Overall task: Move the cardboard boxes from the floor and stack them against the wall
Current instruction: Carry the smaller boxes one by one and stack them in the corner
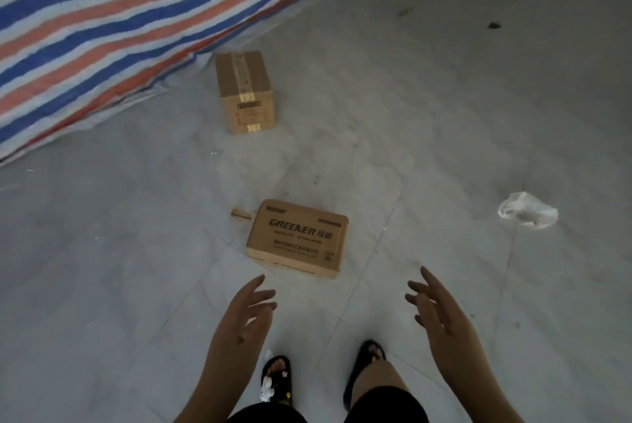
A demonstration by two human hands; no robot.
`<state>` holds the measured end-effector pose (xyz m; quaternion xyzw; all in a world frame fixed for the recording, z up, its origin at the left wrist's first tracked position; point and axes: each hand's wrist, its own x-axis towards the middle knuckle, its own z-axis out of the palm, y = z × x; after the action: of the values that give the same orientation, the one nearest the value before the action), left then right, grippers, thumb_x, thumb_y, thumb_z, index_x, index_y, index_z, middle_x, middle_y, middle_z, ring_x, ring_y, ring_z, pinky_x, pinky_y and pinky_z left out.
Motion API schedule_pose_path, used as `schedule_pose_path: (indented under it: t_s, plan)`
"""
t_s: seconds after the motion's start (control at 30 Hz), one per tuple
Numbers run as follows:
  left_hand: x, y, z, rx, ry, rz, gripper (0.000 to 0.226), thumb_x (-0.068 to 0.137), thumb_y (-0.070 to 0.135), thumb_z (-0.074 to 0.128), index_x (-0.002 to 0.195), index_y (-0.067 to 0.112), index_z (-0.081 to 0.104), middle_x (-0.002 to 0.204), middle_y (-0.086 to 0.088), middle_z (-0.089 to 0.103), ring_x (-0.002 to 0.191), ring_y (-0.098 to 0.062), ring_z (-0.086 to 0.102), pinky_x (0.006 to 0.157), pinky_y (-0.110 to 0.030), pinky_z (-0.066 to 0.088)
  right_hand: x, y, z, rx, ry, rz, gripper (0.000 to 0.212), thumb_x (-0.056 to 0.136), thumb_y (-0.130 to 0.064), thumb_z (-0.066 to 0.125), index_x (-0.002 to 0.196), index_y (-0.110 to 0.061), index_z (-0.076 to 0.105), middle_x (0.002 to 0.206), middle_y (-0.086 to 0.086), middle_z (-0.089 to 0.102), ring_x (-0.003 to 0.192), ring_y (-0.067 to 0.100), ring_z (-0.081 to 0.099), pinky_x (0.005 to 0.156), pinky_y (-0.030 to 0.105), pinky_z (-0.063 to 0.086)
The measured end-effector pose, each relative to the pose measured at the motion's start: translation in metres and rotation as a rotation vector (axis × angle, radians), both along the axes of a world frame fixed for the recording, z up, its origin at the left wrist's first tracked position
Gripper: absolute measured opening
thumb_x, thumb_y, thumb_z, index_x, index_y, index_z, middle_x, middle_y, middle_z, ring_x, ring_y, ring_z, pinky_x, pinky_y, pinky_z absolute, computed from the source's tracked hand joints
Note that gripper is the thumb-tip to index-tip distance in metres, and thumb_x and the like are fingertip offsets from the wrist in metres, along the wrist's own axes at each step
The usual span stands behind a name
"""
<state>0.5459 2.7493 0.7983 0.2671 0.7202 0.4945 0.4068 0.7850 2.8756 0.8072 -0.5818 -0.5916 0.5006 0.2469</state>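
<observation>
My left hand [248, 311] and right hand [436, 308] reach out with loose fingers, holding nothing. Just past them at 12 o'clock, the GREENER box [297, 238] lies flat on the floor [444, 114]. Farther on at 11 o'clock, a taped box [244, 90] sits beside the striped tarp [102, 29]. A plastic bag [526, 210] lies at 2 o'clock.

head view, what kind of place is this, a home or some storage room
Most likely a storeroom or warehouse space, not a lived-in room. A striped tarpaulin is draped over something bulky, sealed cardboard boxes, one printed GREENER and one taped, sit on a dusty tiled floor, and a crumpled plastic bag lies loose.
</observation>
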Motion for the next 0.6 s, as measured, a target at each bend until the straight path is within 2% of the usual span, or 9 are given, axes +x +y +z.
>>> schedule_pose_path:
  t_s: [0.03,0.07,0.1,0.2,0.33,0.43,0.5,0.57,0.6]
  plan:
    - [0.001,0.011,-0.005,-0.016,-0.007,0.031,0.029,0.087,0.032,0.063,0.111,0.047,0.058,0.103,0.009,0.069,0.095,-0.001,0.065,0.081,-0.017,0.052,0.001,0.024,-0.006,-0.015,-0.011,0.033,0.035,0.088,-0.034,0.046,0.121,-0.047,0.043,0.115,-0.018,0.06,0.101,-0.002,0.062,0.088,0.031,0.051]
    - [0.003,0.024,-0.015,-0.028,-0.011,0.081,0.038,0.091,0.017,0.058,0.108,0.051,0.057,0.104,0.008,0.068,0.094,0.0,0.065,0.08,-0.014,0.051,0.002,0.05,-0.013,-0.033,-0.03,0.077,0.035,0.091,-0.029,0.046,0.122,-0.045,0.043,0.115,-0.018,0.06,0.1,-0.001,0.063,0.087,0.03,0.051]
    - [0.006,0.038,-0.021,-0.049,-0.011,0.13,0.045,0.092,0.012,0.055,0.106,0.054,0.056,0.104,0.009,0.068,0.094,0.0,0.065,0.078,-0.011,0.05,0.002,0.077,-0.021,-0.048,-0.051,0.126,0.035,0.094,-0.024,0.046,0.124,-0.042,0.043,0.115,-0.018,0.06,0.101,0.002,0.063,0.086,0.029,0.051]
    - [0.024,0.081,-0.044,-0.133,-0.031,0.298,0.04,0.092,0.01,0.055,0.112,0.045,0.057,0.107,0.007,0.067,0.098,-0.01,0.066,0.083,-0.02,0.05,0.001,0.163,-0.043,-0.097,-0.115,0.328,0.038,0.094,-0.026,0.046,0.13,-0.036,0.043,0.115,-0.018,0.059,0.107,0.006,0.06,0.082,0.02,0.048]
    - [0.069,0.137,-0.071,-0.229,-0.104,0.481,0.046,0.091,0.001,0.051,0.114,0.04,0.05,0.11,0.003,0.064,0.098,-0.011,0.065,0.091,-0.035,0.049,-0.014,0.278,-0.069,-0.144,-0.24,0.636,0.047,0.082,-0.048,0.043,0.129,-0.042,0.042,0.119,-0.016,0.059,0.109,0.005,0.059,0.092,0.028,0.049]
    - [0.097,0.169,-0.106,-0.325,-0.154,0.541,0.062,0.09,0.001,0.053,0.107,0.061,0.053,0.106,0.009,0.066,0.097,-0.009,0.065,0.089,-0.031,0.049,-0.035,0.339,-0.1,-0.183,-0.297,0.773,0.044,0.087,-0.058,0.041,0.129,-0.043,0.042,0.122,-0.015,0.059,0.112,0.004,0.057,0.094,0.025,0.048]
    - [0.108,0.191,-0.138,-0.381,-0.211,0.578,0.07,0.09,0.005,0.055,0.1,0.073,0.047,0.101,0.018,0.067,0.097,-0.003,0.063,0.086,-0.023,0.049,-0.052,0.368,-0.134,-0.211,-0.326,0.835,0.049,0.085,-0.054,0.04,0.132,-0.04,0.044,0.123,-0.013,0.059,0.113,0.007,0.057,0.099,0.033,0.046]
    - [0.113,0.214,-0.181,-0.434,-0.266,0.644,0.066,0.09,0.008,0.056,0.1,0.072,0.048,0.1,0.023,0.065,0.092,0.003,0.063,0.082,-0.019,0.051,-0.069,0.387,-0.181,-0.236,-0.369,0.887,0.055,0.083,-0.053,0.04,0.135,-0.037,0.044,0.123,-0.013,0.059,0.113,0.007,0.057,0.101,0.036,0.045]
    - [0.113,0.228,-0.207,-0.458,-0.285,0.691,0.059,0.091,0.007,0.056,0.104,0.065,0.051,0.098,0.017,0.067,0.089,0.002,0.063,0.08,-0.017,0.052,-0.078,0.394,-0.208,-0.246,-0.385,0.91,0.055,0.083,-0.054,0.04,0.135,-0.037,0.043,0.122,-0.014,0.059,0.113,0.006,0.057,0.101,0.034,0.045]
